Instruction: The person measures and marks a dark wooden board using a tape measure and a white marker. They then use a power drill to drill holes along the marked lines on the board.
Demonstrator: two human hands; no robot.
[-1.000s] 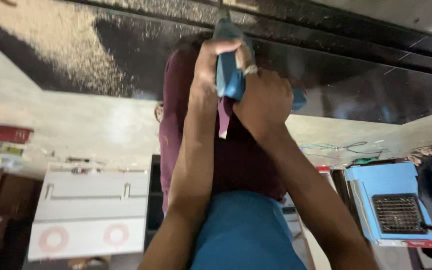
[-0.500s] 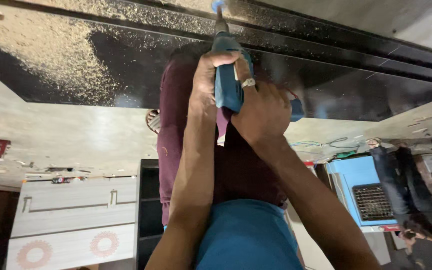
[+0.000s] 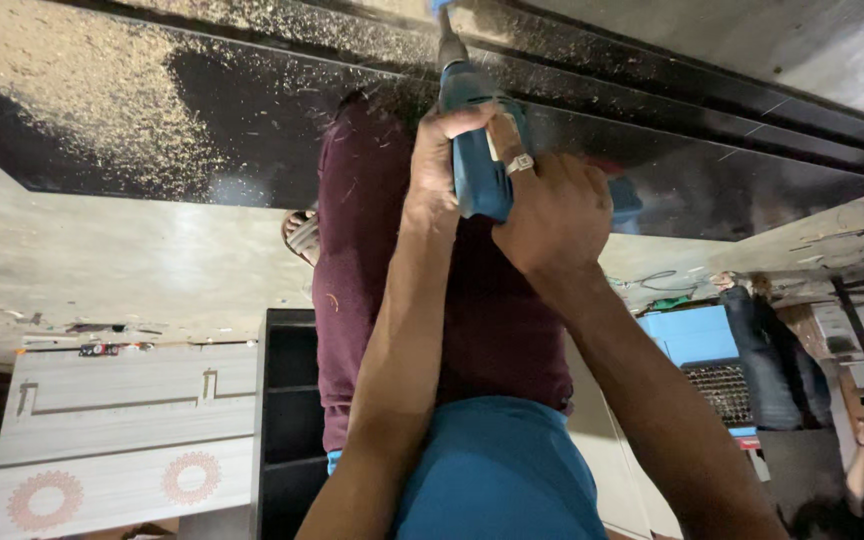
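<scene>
Both hands, left hand (image 3: 442, 165) and right hand (image 3: 552, 215), grip the blue power drill (image 3: 474, 150) against the sawdust-strewn black panel (image 3: 252, 110); drilling looks underway, so next calls for steady, straight pressure

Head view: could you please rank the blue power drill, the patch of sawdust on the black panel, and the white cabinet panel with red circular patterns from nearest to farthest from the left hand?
1. Blue power drill: held in the left hand.
2. Sawdust patch: upper left, on the black panel.
3. White cabinet panel: lower left corner.
</scene>
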